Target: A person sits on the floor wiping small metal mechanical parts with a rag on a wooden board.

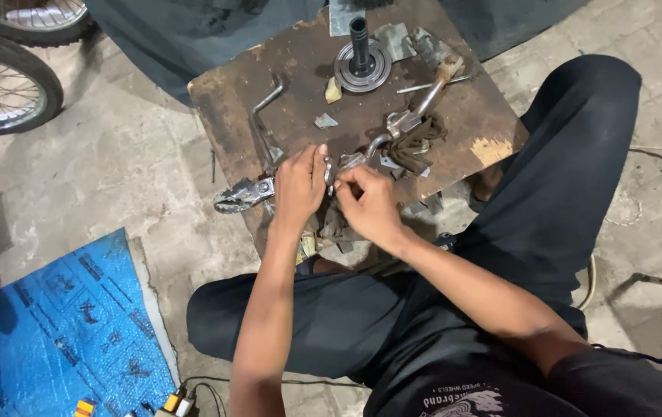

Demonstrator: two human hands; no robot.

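Observation:
I sit at a low, worn wooden board (470, 116) covered with metal parts. My left hand (298, 188) and my right hand (368, 205) meet at its near edge, both pinching a small shiny metal part (329, 171) between the fingertips. Just left of my left hand lies a metal clamp-like fitting (243, 194) joined to a bent steel lever (263, 116). To the right of my hands, a second lever with a pale grip (424, 100) rests over a dark oily rag (412, 147).
A round hub with a black upright shaft (362, 62) stands at the board's far edge, near a thin rod (431, 85). Bicycle wheels (6, 77) are at upper left. A blue printed sheet (76, 324) lies on the concrete floor at lower left.

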